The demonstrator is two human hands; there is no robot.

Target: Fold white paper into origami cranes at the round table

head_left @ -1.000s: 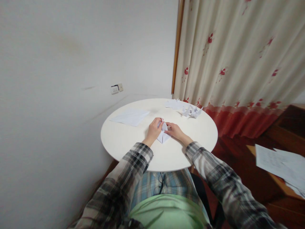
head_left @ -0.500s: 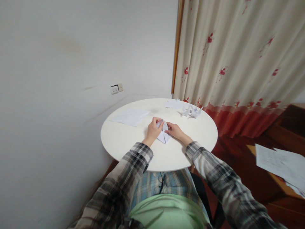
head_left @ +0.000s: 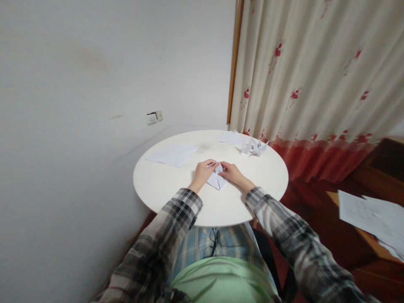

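A small folded white paper (head_left: 216, 181) lies on the round white table (head_left: 170, 189), its near end pointed towards me with a slit down the middle. My left hand (head_left: 203, 171) pinches its upper left side, fingers closed at the far edge. From the other side, my right hand (head_left: 231, 171) grips the upper right of the same paper. Between the hands a flap stands partly raised. The fingertips cover much of the paper's far end.
At the left of the table lies a flat white sheet (head_left: 173, 155). Folded paper figures (head_left: 254, 147) stand at the far right, near more white paper (head_left: 229, 136). Written sheets (head_left: 372, 214) rest on a wooden surface at right. A wall (head_left: 78, 147) borders the table's left.
My left fingers have come down and rightward, closer to the right hand. The raised flap between them looks lower and more pointed. My right hand has barely moved.
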